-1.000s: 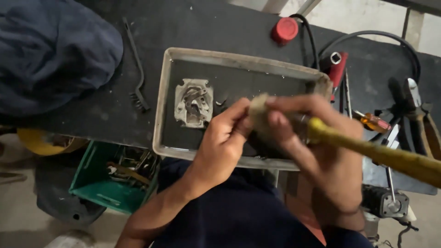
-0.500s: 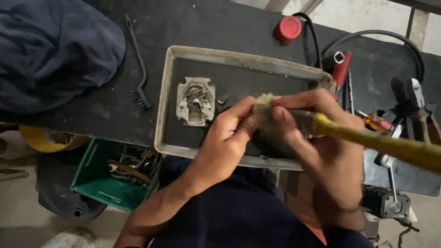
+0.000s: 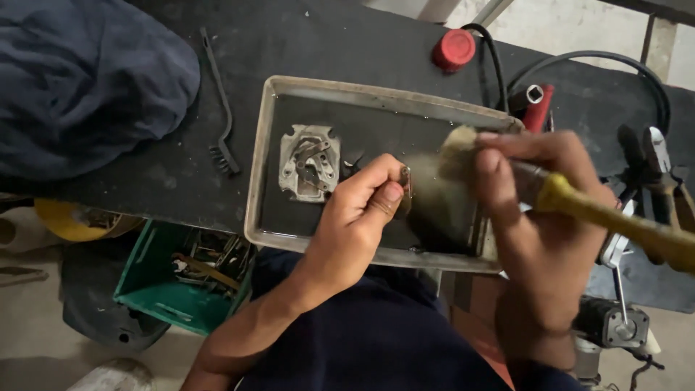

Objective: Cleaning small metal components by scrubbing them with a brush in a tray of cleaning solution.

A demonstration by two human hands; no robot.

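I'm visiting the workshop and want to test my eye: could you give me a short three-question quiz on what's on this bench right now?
1. True or false: the right hand grips a yellow-handled brush.
2. Which lies on the bench left of the metal tray? A) red cap B) small black wire brush C) pliers
3. What does the left hand pinch over the tray?

Key:
1. True.
2. B, the small black wire brush; the red cap sits beyond the tray.
3. A small metal part, too small to identify further.
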